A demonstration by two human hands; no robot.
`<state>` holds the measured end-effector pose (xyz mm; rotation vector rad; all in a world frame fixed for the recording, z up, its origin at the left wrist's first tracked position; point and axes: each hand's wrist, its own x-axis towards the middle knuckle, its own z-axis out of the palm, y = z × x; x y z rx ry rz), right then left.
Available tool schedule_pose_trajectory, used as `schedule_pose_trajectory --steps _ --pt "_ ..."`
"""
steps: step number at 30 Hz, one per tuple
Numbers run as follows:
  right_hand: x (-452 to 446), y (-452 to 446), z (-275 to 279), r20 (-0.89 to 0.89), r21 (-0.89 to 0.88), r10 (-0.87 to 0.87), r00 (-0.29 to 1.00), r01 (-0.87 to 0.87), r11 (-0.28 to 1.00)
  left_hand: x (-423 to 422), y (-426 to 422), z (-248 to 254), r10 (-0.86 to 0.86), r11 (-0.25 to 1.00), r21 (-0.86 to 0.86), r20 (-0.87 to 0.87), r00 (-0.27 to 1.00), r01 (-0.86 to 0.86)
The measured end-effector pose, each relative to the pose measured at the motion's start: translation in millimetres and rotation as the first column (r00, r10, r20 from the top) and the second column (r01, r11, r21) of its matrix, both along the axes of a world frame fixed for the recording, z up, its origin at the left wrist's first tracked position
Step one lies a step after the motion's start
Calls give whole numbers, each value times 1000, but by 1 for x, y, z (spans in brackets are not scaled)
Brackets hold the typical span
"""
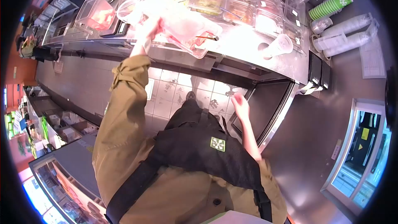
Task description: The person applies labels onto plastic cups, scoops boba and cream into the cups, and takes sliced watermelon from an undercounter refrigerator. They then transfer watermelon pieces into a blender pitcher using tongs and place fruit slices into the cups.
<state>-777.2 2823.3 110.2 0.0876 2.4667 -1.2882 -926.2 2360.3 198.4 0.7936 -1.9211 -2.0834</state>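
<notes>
My left hand (152, 28) grips the left side of a large clear plastic container (199, 52), its fingers partly lost in the glare. The container sits tilted over the counter's front edge, with pale pinkish contents and a dark-tipped utensil handle (207, 38) at its right end. Lower down, my right hand (240, 104) hangs in front of the counter, loosely open and holding nothing I can see. Beside it a dark under-counter door (267, 108) stands swung out.
Rows of clear food tubs (207, 2) fill the back of the counter. A clear cup (282, 45) lies tilted near the right end. Green stacked cups (331, 7) and wrapped cup sleeves (344, 35) are on the right. Another person (29, 45) stands far left.
</notes>
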Motion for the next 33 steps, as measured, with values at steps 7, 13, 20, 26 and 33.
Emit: schedule_pose_trajectory --steps 7,13,20,26,33 --pt "-152 -188 23 357 -537 50 933 161 828 20 -51 125 109 883 459 -406 907 100" --pt "-176 -210 -33 377 -517 2 926 209 830 72 -15 108 -154 886 357 -379 912 298" --pt "-66 -153 7 499 -655 -22 866 394 645 153 113 -25 -18 849 523 -101 995 69" --pt "11 -54 -6 699 -644 -3 715 631 433 237 221 -36 -29 952 297 336 941 -77" --pt "57 92 -51 754 -487 -58 655 616 620 254 321 -128 -121 826 555 348 930 -101"
